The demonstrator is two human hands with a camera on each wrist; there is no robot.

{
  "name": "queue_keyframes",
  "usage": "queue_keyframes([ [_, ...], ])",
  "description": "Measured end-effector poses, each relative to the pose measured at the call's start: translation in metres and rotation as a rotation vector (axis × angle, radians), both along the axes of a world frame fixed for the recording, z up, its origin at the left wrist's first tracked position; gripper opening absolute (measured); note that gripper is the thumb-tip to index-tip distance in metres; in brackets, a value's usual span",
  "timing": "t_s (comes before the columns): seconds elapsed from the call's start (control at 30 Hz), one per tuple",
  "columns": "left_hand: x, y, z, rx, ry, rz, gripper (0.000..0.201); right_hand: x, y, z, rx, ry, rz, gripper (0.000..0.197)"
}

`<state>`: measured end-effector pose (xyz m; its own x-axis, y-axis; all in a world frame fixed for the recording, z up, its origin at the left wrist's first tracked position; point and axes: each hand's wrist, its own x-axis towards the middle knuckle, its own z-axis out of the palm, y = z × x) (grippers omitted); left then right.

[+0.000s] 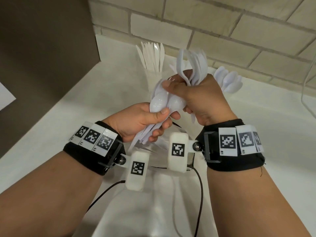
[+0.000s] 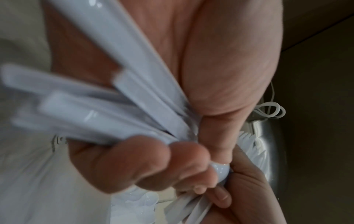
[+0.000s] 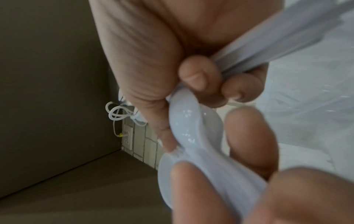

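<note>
Both hands are raised over a white counter, each holding white plastic cutlery. My left hand grips a bundle of spoons by the handles, bowls pointing up and away; the handles fan out across its palm. My right hand grips a bundle of forks, tines up, and its thumb and fingertips also press on the spoon bowls. The two hands touch. The right hand's curled fingers clamp the fork handles.
At the back stand a clear cup of plastic knives and a cluster of spoons against a tiled wall. A brown cabinet panel rises at the left. A white cable hangs at the right; a wall outlet shows.
</note>
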<state>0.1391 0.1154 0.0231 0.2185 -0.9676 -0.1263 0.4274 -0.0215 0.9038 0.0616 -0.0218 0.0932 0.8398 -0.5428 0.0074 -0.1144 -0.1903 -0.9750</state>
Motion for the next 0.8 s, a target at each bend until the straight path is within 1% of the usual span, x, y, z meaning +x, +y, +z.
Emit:
queue_keyframes([
  [0.13,-0.001,0.001,-0.001,0.028,-0.043,0.045,0.020,0.002,-0.001,0.001,0.016,-0.109,-0.095,0.020],
  [0.2,-0.001,0.001,-0.001,0.033,-0.071,0.044,0.019,0.001,-0.002,0.001,0.014,-0.141,-0.107,0.020],
  [0.3,-0.002,0.000,-0.001,0.032,-0.078,0.032,0.021,0.000,-0.004,0.000,-0.024,-0.056,-0.064,0.014],
  [0.37,-0.003,0.000,-0.001,0.030,-0.088,0.039,0.023,0.000,-0.004,0.001,-0.017,-0.028,-0.072,0.015],
  [0.5,-0.003,-0.001,-0.001,0.047,-0.137,0.061,0.021,0.003,-0.009,0.010,0.082,-0.210,-0.188,0.021],
  [0.57,-0.002,-0.001,0.001,0.060,-0.169,0.075,0.021,0.003,-0.012,0.012,0.062,-0.233,-0.162,0.018],
  [0.67,-0.002,-0.001,0.004,0.095,-0.198,0.117,0.021,0.003,-0.013,0.007,0.008,-0.151,-0.031,0.006],
  [0.7,-0.003,-0.001,0.005,0.117,-0.220,0.133,0.021,0.003,-0.014,0.007,0.014,-0.149,-0.030,0.005],
  [0.73,-0.003,-0.002,0.006,0.145,-0.248,0.151,0.021,0.003,-0.018,0.008,0.040,-0.173,-0.062,0.006],
  [0.8,-0.004,-0.001,0.008,0.200,-0.285,0.201,0.020,0.002,-0.029,0.016,0.128,-0.272,-0.183,0.007],
])
